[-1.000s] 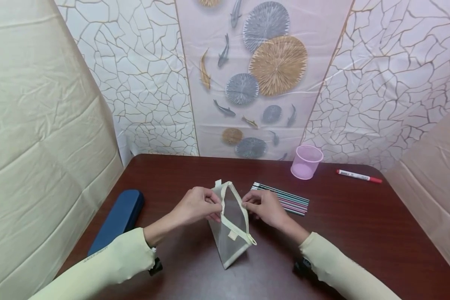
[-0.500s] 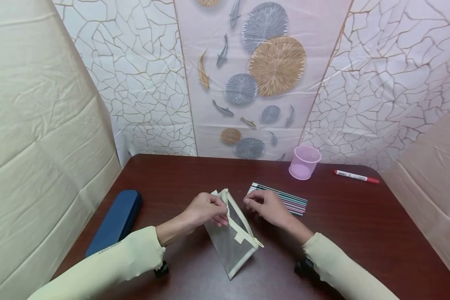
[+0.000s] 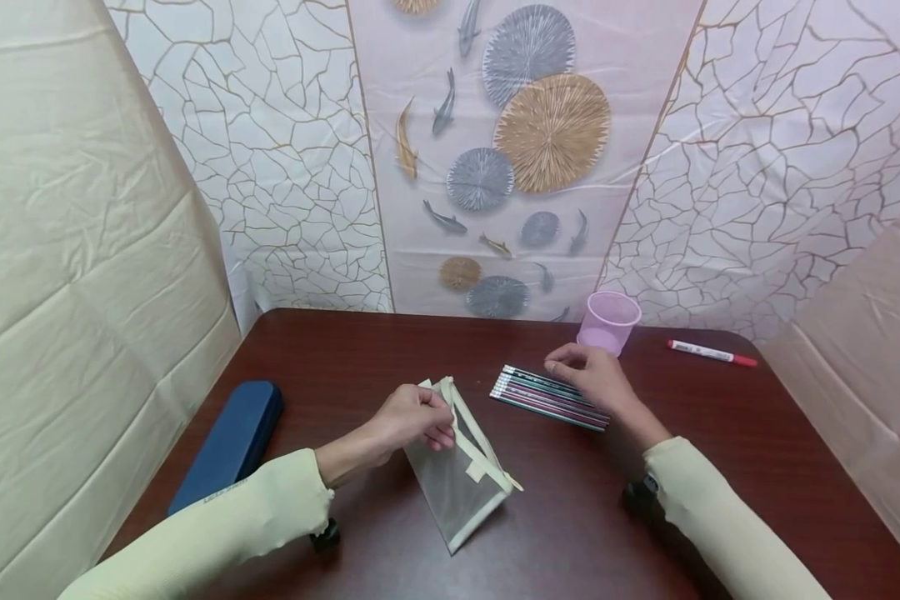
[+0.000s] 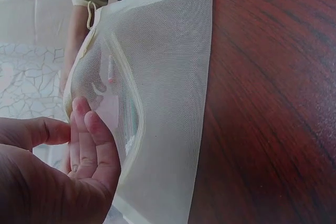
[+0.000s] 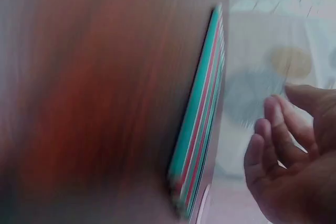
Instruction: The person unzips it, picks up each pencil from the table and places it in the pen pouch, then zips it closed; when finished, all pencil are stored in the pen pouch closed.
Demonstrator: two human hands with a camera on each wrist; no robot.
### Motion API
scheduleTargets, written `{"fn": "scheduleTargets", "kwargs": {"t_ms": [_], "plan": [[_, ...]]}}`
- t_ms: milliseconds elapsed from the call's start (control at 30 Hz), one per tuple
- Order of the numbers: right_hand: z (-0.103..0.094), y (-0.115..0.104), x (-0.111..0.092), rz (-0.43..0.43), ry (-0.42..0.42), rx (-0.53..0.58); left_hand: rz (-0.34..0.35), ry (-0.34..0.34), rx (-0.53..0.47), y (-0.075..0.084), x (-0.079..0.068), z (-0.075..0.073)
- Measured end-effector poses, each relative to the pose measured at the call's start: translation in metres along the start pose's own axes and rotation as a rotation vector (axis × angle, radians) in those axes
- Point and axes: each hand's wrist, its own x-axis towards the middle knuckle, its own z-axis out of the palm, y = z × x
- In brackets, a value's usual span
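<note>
My left hand (image 3: 412,418) pinches the near rim of a cream-edged mesh zip pouch (image 3: 450,492) between thumb and fingers. The pouch stands tilted on the table with its mouth parted, and a small tab shows on its side. In the left wrist view the see-through mesh (image 4: 168,77) fills the space beside that hand. Over the far side of a row of several pencils (image 3: 528,396) hovers my right hand (image 3: 588,375), its fingers loosely bent and holding nothing. The right wrist view shows green and red pencils (image 5: 202,114) apart from the fingertips.
A pink mesh cup (image 3: 607,321) stands at the back, just behind my right hand. Right of it lies a red-and-white marker (image 3: 712,352). A long blue case (image 3: 228,446) rests at the left edge of the brown table (image 3: 345,350). Fabric walls enclose the table.
My right hand has left the pouch's rim and moved right and back, over the pencils. The pouch mouth has narrowed and the pouch has turned slightly while my left hand keeps its grip.
</note>
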Motion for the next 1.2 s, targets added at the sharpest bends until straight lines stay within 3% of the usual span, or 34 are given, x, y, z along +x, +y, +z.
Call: {"fn": "scheduleTargets", "kwargs": {"t_ms": [233, 533, 1200], "plan": [[-0.009, 0.029, 0.015, -0.017, -0.168, -0.123, -0.009, -0.013, -0.005, -0.004, 0.003, 0.003], [-0.012, 0.045, 0.022, 0.035, -0.324, -0.018, -0.01, -0.01, -0.001, -0.004, 0.002, 0.007], [-0.011, 0.041, 0.028, -0.004, -0.342, -0.019, -0.019, -0.005, 0.006, -0.011, 0.005, 0.006]]}}
